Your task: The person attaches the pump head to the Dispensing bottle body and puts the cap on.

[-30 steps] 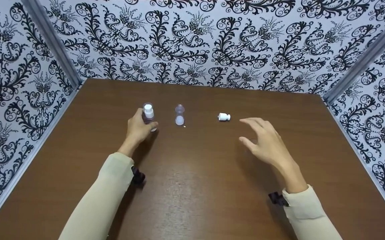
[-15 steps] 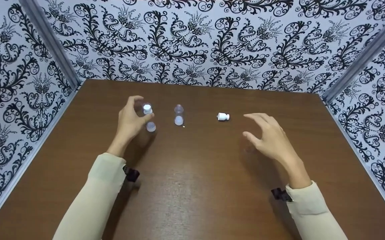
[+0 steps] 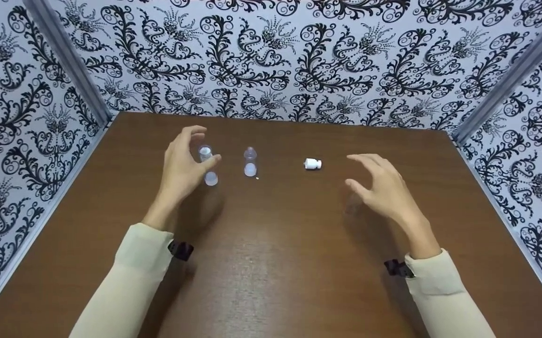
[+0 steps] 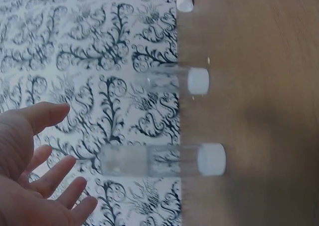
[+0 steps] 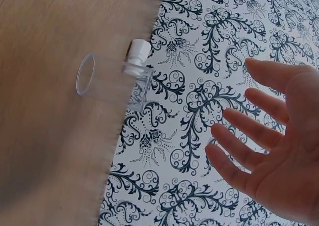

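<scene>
A clear tube [image 3: 207, 164] stands upright on a white cap, with something whitish in its upper part; the left wrist view shows the same tube [image 4: 164, 160] sideways. My left hand [image 3: 181, 159] is just left of it, fingers spread and apart from it. To its right is a smaller clear bottle [image 3: 250, 159] on a white cap, narrow end up. A small white bottle [image 3: 313, 164] lies on its side farther right. My right hand [image 3: 386, 190] is held with fingers loosely bent and nothing in them, near a clear, open-ended cup [image 5: 112, 81] seen in the right wrist view.
A tiny white bit [image 3: 257, 178] lies by the smaller clear bottle. The brown table [image 3: 271, 263] is bounded by patterned walls [image 3: 271, 56] at the back and sides. Black wrist cameras sit at both cuffs.
My left hand has let go of the clear tube, opened and drawn back to the left of it. My right hand has shifted slightly to the right, still holding nothing.
</scene>
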